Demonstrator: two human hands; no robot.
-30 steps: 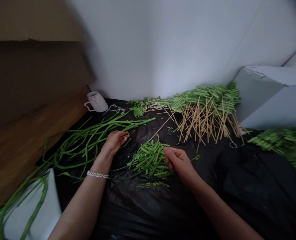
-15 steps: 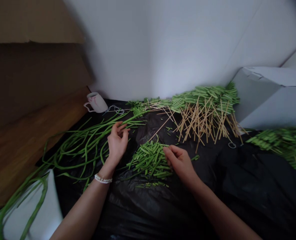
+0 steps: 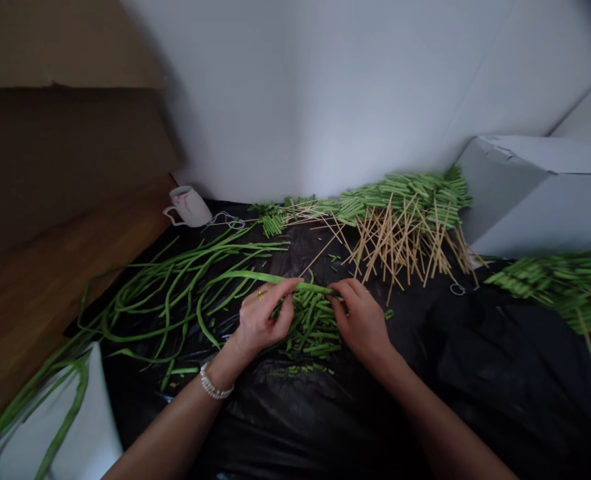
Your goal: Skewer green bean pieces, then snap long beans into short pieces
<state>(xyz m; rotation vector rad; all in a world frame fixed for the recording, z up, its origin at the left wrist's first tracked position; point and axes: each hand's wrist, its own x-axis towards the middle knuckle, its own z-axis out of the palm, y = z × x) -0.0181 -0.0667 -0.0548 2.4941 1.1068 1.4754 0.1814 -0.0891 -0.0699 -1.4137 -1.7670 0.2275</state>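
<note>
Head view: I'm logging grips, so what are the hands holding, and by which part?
One long green bean: the right hand pinches it at or near its end, the left hand farther along.

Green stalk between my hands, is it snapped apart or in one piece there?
In one piece: the green stalk runs unbroken from your left hand to your right hand.

A long, slender green bean (image 3: 255, 275) is stretched nearly level, pinched by the left hand (image 3: 262, 319) and the right hand (image 3: 364, 321), its loose length extending left beyond the grip. Beneath lies a loose pile of short, cut green pieces (image 3: 314, 325); the bean's right end, hidden by fingers, seems to stop there.
</note>
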